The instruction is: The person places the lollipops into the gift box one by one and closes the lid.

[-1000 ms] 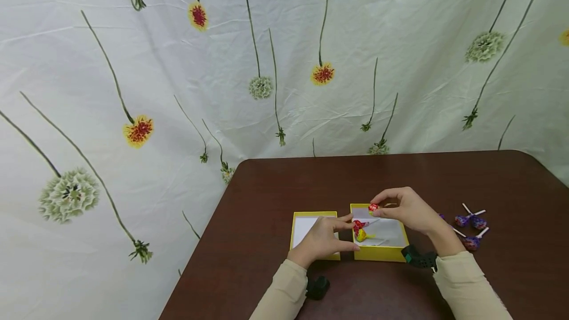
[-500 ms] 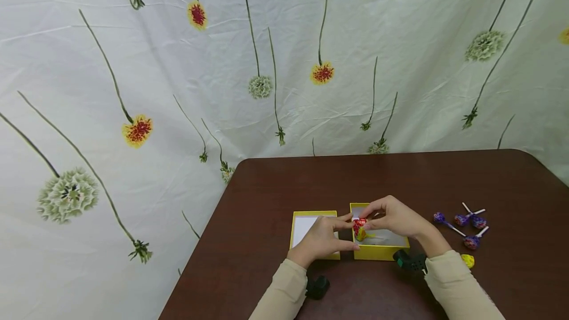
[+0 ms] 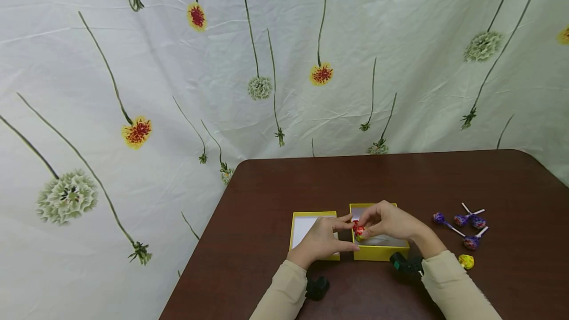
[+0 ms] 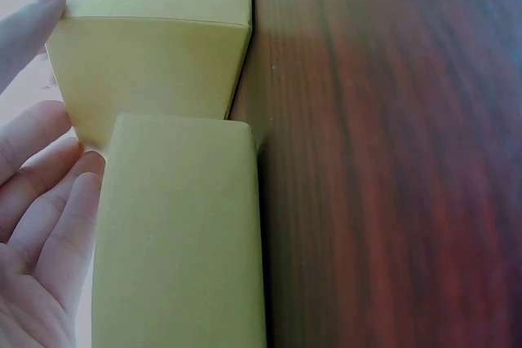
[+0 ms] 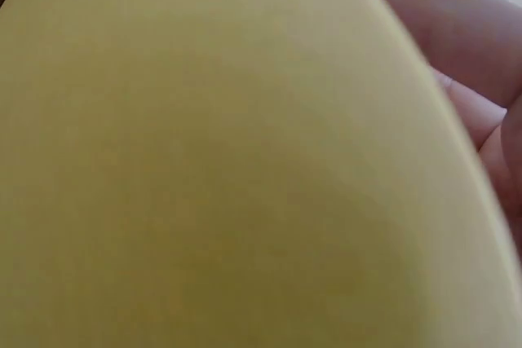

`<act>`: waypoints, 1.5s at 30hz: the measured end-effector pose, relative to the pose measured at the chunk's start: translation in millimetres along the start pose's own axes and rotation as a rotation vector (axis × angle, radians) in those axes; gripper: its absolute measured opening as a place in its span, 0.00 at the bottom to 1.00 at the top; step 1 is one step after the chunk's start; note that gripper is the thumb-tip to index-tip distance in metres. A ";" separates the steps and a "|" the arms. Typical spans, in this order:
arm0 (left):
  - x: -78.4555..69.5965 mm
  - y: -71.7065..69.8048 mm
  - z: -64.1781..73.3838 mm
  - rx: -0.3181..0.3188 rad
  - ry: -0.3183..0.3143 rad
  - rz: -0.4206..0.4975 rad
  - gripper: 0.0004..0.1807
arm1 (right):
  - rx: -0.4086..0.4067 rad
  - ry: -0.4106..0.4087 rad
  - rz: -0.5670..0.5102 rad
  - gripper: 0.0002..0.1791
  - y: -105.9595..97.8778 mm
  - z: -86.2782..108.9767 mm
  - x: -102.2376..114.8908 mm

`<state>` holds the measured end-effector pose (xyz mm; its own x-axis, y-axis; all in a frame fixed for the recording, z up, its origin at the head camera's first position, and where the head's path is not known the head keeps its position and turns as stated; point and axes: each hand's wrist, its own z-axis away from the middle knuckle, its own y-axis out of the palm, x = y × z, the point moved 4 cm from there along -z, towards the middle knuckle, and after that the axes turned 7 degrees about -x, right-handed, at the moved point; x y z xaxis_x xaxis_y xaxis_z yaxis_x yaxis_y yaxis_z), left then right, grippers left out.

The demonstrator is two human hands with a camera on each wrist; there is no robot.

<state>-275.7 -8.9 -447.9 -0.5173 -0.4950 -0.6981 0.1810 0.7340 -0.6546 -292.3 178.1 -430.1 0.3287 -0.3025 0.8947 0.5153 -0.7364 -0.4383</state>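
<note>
over a yellow box on the dark surface, the right hand has its grip pinched round a red lollipop — low inside, near the left end. the left hand has a relaxed grip, thumb and fingers spread against that end — partly hiding a second box from the head view. right of both boxes lie purple lollipops and a yellow lollipop.

Pale, creased cloth hangs right across the top and down the left here, dandelions and red-and-yellow blooms printed head-down, while a dark red-brown, round-cornered table fills the lower right.
</note>
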 end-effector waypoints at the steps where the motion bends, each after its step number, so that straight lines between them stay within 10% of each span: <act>1: 0.2 0.1 0.0 0.000 0.000 0.000 0.28 | 0.000 0.001 -0.003 0.06 0.4 -0.2 -0.4; 45: 0.0 0.1 0.6 0.006 -0.012 0.046 0.28 | -0.068 0.087 -0.009 0.05 15.7 -8.9 -9.7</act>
<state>-275.1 -9.1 -448.1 -0.4978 -0.4662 -0.7314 0.2097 0.7536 -0.6230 -294.4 164.1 -444.9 0.2524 -0.3452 0.9040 0.4619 -0.7779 -0.4260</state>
